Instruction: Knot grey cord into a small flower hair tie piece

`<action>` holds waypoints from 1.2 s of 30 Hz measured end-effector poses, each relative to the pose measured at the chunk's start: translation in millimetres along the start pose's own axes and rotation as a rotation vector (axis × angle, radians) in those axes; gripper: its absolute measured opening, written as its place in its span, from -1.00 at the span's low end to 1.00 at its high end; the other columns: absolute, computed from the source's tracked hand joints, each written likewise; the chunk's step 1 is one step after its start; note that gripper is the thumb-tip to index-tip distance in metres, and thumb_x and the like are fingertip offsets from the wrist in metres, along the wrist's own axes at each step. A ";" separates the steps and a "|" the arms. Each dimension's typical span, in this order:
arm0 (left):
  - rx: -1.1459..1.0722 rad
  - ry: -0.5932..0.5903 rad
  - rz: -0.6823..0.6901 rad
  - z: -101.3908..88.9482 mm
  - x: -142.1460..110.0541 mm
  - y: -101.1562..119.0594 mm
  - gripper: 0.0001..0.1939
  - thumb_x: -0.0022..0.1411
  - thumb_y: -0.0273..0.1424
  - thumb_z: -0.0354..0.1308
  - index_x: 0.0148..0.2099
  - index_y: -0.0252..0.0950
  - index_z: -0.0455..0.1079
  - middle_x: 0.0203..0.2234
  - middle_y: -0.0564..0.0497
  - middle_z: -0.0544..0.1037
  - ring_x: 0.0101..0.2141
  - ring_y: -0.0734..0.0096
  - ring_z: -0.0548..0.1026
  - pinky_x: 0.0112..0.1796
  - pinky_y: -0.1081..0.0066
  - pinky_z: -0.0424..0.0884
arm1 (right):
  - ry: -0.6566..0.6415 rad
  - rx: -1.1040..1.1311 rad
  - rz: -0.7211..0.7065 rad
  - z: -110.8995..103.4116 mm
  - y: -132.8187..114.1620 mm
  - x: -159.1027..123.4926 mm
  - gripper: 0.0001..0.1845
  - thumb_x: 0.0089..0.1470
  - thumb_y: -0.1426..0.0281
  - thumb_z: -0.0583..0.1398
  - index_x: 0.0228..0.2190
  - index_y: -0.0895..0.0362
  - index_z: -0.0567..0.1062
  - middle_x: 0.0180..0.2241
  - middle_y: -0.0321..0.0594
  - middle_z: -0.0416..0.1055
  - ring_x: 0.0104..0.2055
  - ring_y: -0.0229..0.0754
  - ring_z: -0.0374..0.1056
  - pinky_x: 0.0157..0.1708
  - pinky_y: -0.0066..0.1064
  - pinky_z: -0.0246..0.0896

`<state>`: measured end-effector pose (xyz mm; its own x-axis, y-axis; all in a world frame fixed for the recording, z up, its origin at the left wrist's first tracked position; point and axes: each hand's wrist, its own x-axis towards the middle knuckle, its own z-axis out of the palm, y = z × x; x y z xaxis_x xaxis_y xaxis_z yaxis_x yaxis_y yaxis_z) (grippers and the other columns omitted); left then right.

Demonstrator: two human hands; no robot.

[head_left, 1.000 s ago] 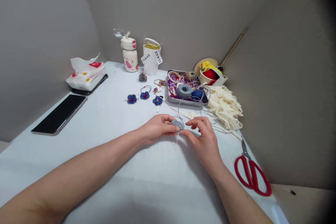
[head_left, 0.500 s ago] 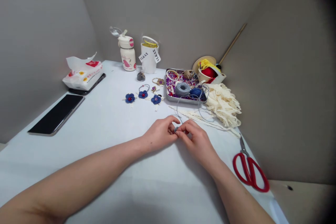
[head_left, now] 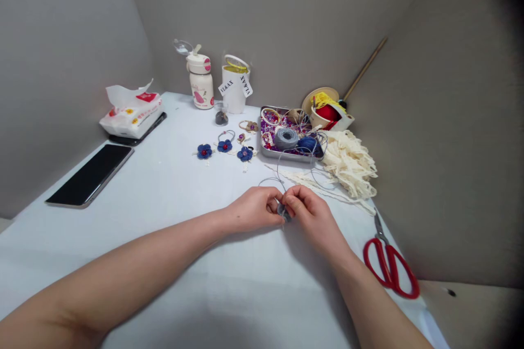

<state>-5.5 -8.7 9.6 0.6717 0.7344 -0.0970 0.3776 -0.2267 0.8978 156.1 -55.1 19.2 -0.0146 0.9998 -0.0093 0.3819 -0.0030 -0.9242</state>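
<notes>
Here's the left hand (head_left: 254, 210), fingers (head_left: 272, 199) curled tight on a small grey disc (head_left: 283, 212) over the tabletop (head_left: 172, 185); right hand (head_left: 311, 215) pinches it too, a thin grey cord (head_left: 278, 169) rising toward the metal tray (head_left: 292, 157).

A small grey piece (head_left: 284, 213) sits pinched between the left hand (head_left: 254, 210) and the right hand (head_left: 311, 215), partly hidden by fingers. A thin grey cord (head_left: 278, 172) rises from it in loose loops.

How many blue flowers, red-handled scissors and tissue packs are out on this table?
Blue flowers: 3
Red-handled scissors: 1
Tissue pack: 1
Total: 5
</notes>
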 end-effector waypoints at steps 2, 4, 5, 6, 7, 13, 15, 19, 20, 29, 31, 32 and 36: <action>-0.069 -0.062 -0.001 -2.6 0.6 0.8 -0.81 -0.04 -0.44 0.15 -0.28 -0.29 0.38 -0.56 0.10 0.44 -0.53 0.50 0.35 -0.51 0.52 0.19 | -0.036 0.121 0.051 0.6 -0.3 -0.2 -0.79 0.18 0.25 0.05 -0.44 0.09 0.29 -0.62 -0.38 0.26 -0.57 -0.29 0.16 -0.50 -0.43 0.07; -0.154 -0.133 -0.004 -4.8 1.4 1.6 -0.81 -0.03 -0.44 0.16 -0.28 -0.30 0.35 -0.53 0.08 0.48 -0.53 0.51 0.37 -0.49 0.51 0.23 | -0.065 0.236 0.091 1.3 0.4 0.2 -0.78 0.19 0.21 0.04 -0.41 0.08 0.25 -0.60 -0.37 0.32 -0.60 -0.30 0.19 -0.52 -0.44 0.09; -0.185 -0.164 -0.013 -5.7 1.8 1.9 -0.80 -0.03 -0.44 0.17 -0.27 -0.30 0.35 -0.52 0.07 0.50 -0.53 0.51 0.38 -0.49 0.51 0.25 | -0.065 0.279 0.101 1.5 1.0 0.7 -0.77 0.18 0.20 0.06 -0.41 0.08 0.24 -0.58 -0.37 0.34 -0.60 -0.30 0.20 -0.53 -0.44 0.09; -0.199 -0.187 -0.026 -6.4 2.1 2.0 -0.79 -0.03 -0.44 0.19 -0.26 -0.30 0.35 -0.52 0.06 0.50 -0.54 0.51 0.39 -0.49 0.51 0.25 | -0.056 0.310 0.102 1.3 1.6 1.2 -0.76 0.17 0.19 0.07 -0.41 0.08 0.23 -0.59 -0.37 0.34 -0.61 -0.31 0.18 -0.54 -0.45 0.08; -0.199 -0.204 -0.044 -7.0 2.4 2.0 -0.76 -0.04 -0.43 0.21 -0.25 -0.31 0.36 -0.52 0.06 0.50 -0.55 0.51 0.39 -0.50 0.51 0.25 | -0.039 0.333 0.099 0.9 2.3 1.9 -0.75 0.16 0.18 0.08 -0.42 0.08 0.23 -0.61 -0.38 0.32 -0.62 -0.32 0.15 -0.55 -0.46 0.06; -0.210 -0.285 -0.143 -7.6 3.2 0.4 -0.62 -0.07 -0.39 0.29 -0.14 -0.30 0.39 -0.51 0.07 0.53 -0.52 0.47 0.45 -0.49 0.51 0.29 | 0.070 0.429 0.082 -5.1 4.7 6.0 -0.75 0.15 0.18 0.12 -0.44 0.07 0.25 -0.61 -0.43 0.24 -0.62 -0.36 0.03 -0.55 -0.48 0.00; -0.240 -0.303 -0.157 -7.5 3.5 -0.2 -0.61 -0.07 -0.40 0.30 -0.13 -0.30 0.40 -0.50 0.05 0.55 -0.50 0.45 0.47 -0.46 0.49 0.32 | 0.083 0.443 0.074 -6.8 4.7 6.8 -0.75 0.15 0.19 0.13 -0.44 0.08 0.26 -0.58 -0.41 0.25 -0.62 -0.37 0.01 -0.57 -0.49 -0.06; -0.258 -0.310 -0.167 -7.4 3.8 -0.7 -0.62 -0.07 -0.42 0.30 -0.14 -0.30 0.41 -0.51 0.06 0.55 -0.51 0.46 0.47 -0.47 0.50 0.31 | 0.094 0.463 0.082 -8.8 4.7 7.3 -0.75 0.13 0.20 0.14 -0.43 0.08 0.26 -0.57 -0.41 0.24 -0.62 -0.37 0.01 -0.60 -0.49 -0.11; -0.254 -0.310 -0.167 -7.5 3.7 -0.6 -0.62 -0.07 -0.42 0.30 -0.14 -0.30 0.41 -0.51 0.06 0.54 -0.52 0.47 0.46 -0.48 0.50 0.30 | 0.100 0.472 0.086 -9.2 4.9 7.4 -0.76 0.13 0.20 0.15 -0.43 0.08 0.26 -0.57 -0.41 0.23 -0.62 -0.37 0.01 -0.60 -0.50 -0.12; -0.208 -0.299 -0.137 -9.1 2.6 2.3 -0.66 -0.08 -0.41 0.29 -0.17 -0.28 0.43 -0.57 0.13 0.46 -0.57 0.52 0.39 -0.52 0.52 0.24 | 0.145 0.476 0.067 -10.7 4.9 9.9 -0.74 0.11 0.19 0.16 -0.45 0.07 0.25 -0.57 -0.41 0.21 -0.62 -0.36 0.01 -0.60 -0.48 -0.11; -0.216 -0.302 -0.140 -8.6 3.0 1.6 -0.65 -0.09 -0.41 0.30 -0.17 -0.28 0.42 -0.56 0.12 0.48 -0.56 0.51 0.40 -0.52 0.52 0.25 | 0.146 0.510 0.073 -10.8 4.2 9.9 -0.74 0.10 0.20 0.18 -0.46 0.08 0.26 -0.57 -0.41 0.22 -0.62 -0.37 0.02 -0.60 -0.48 -0.10; -0.224 -0.303 -0.142 -8.3 3.3 0.9 -0.65 -0.09 -0.41 0.30 -0.18 -0.28 0.42 -0.55 0.11 0.48 -0.55 0.51 0.40 -0.51 0.52 0.25 | 0.142 0.532 0.082 -11.1 4.0 10.0 -0.74 0.09 0.20 0.19 -0.46 0.08 0.27 -0.57 -0.40 0.23 -0.61 -0.37 0.03 -0.60 -0.49 -0.09; -0.297 -0.298 -0.156 -6.7 5.1 -3.0 -0.66 -0.08 -0.40 0.31 -0.19 -0.29 0.39 -0.55 0.10 0.49 -0.54 0.51 0.42 -0.48 0.51 0.29 | 0.115 0.619 0.134 -14.5 4.2 10.8 -0.78 -0.01 0.28 0.29 -0.40 0.11 0.38 -0.50 -0.35 0.34 -0.55 -0.39 0.14 -0.57 -0.53 0.01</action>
<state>-7.5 0.0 9.3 0.7918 0.5193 -0.3216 0.3186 0.0980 0.9428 171.0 -44.1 20.8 0.1084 0.9854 -0.1312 -0.2306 -0.1034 -0.9675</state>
